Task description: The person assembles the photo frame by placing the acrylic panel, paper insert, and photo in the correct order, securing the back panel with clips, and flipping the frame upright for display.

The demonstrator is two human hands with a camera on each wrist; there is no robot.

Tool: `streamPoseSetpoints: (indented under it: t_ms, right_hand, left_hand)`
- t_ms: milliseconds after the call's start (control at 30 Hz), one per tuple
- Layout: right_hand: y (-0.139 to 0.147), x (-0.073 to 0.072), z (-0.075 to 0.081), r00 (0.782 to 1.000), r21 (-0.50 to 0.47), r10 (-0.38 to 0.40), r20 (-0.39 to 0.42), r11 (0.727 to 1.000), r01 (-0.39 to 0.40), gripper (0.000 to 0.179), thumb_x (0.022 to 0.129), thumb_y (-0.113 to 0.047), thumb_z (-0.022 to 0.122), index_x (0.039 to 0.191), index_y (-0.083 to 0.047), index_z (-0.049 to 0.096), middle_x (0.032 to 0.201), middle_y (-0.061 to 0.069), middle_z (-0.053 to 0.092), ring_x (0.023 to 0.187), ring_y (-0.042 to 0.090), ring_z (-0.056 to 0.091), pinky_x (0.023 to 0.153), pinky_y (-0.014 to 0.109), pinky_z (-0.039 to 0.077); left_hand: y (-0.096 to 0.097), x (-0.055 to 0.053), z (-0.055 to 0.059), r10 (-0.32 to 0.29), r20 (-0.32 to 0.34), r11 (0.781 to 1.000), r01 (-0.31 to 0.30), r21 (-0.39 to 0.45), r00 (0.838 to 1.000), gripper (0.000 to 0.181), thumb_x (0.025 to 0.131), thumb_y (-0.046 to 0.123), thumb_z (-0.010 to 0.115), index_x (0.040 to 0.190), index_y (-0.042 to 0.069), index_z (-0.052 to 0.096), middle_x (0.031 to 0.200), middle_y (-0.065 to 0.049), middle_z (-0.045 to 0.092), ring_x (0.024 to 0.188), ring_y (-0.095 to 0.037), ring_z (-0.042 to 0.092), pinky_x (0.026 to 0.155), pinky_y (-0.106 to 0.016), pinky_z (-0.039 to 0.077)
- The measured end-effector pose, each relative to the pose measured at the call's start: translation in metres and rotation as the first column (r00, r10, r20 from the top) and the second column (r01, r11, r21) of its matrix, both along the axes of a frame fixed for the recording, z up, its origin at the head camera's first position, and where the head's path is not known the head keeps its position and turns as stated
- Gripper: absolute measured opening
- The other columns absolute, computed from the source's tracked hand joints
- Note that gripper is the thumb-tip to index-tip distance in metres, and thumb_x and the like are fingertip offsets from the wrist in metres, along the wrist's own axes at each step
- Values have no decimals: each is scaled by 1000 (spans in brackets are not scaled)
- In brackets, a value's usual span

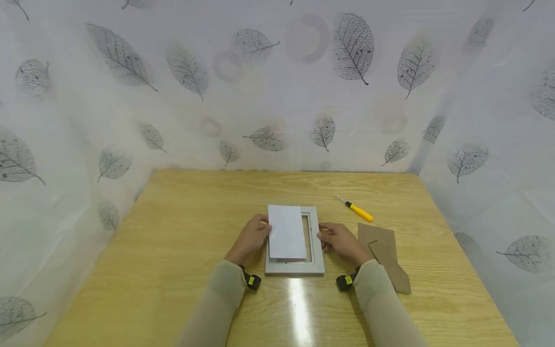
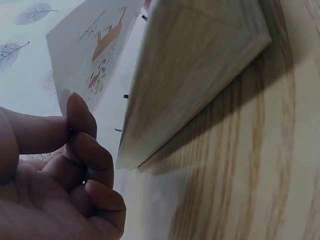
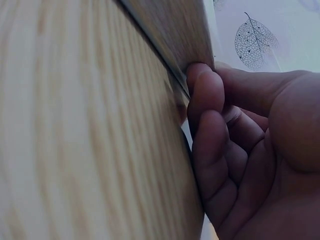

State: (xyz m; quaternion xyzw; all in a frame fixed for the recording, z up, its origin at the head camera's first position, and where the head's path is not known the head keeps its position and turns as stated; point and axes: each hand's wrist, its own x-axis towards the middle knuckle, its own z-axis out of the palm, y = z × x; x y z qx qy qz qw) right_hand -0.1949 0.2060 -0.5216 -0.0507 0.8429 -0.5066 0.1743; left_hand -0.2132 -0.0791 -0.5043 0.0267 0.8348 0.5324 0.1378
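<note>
A light picture frame (image 1: 318,255) lies on the table with its opening showing at the right. Over its left part, a white sheet of card (image 1: 286,233) is held by my left hand (image 1: 253,237), whose thumb and forefinger pinch its left edge. From the left wrist view, the card's other face (image 2: 102,50) carries a small coloured print and some script, and it stands apart from the frame's side (image 2: 185,60). My right hand (image 1: 341,240) holds the frame's right edge; in the right wrist view its thumb and curled fingers (image 3: 210,90) grip that side.
Right of the frame lies a brown backing board (image 1: 386,255) with a stand flap. A screwdriver (image 1: 361,212) with a yellow handle rests behind it. A leaf-patterned curtain (image 1: 277,96) borders the wooden table (image 1: 195,207) at the back and sides.
</note>
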Motion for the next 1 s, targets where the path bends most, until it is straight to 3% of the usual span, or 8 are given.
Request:
streamPoseSetpoints:
  t_ms: [267, 633, 833, 1000]
  right_hand:
    - [1, -1, -2, 1000, -4, -6, 2, 1000, 6, 46, 102, -14, 53, 141, 6, 43, 80, 6, 65, 70, 16, 59, 66, 32, 54]
    - [0, 0, -2, 1000, -25, -3, 5, 1000, 4, 46, 101, -14, 53, 141, 7, 43, 80, 7, 65, 69, 16, 59, 65, 32, 54]
    - [0, 0, -1, 1000, -20, -16, 15, 1000, 17, 46, 102, -14, 53, 142, 6, 43, 81, 7, 65, 70, 17, 59, 66, 32, 54]
    - [1, 0, 0, 1000, -25, -12, 18, 1000, 12, 46, 101, -14, 54, 141, 7, 43, 81, 7, 65, 70, 17, 59, 66, 33, 54]
  left_hand:
    - [1, 3, 5, -17, -11, 1000, 16, -17, 1000, 21, 101, 17, 52, 119, 6, 55, 113, -13, 60, 103, -26, 58, 85, -43, 47]
    - [4, 2, 1, -14, 7, 999, 15, -31, 1000, 22, 101, 18, 52, 120, 7, 55, 116, -13, 60, 105, -27, 58, 87, -45, 47]
    - [7, 0, 0, -26, -48, 994, 21, -103, 999, 23, 101, 17, 52, 121, 5, 55, 119, -15, 61, 105, -27, 59, 88, -45, 48]
    - [9, 2, 0, -41, -100, 983, 23, -180, 994, 22, 100, 16, 52, 119, 6, 55, 110, -12, 64, 92, -23, 61, 79, -41, 49]
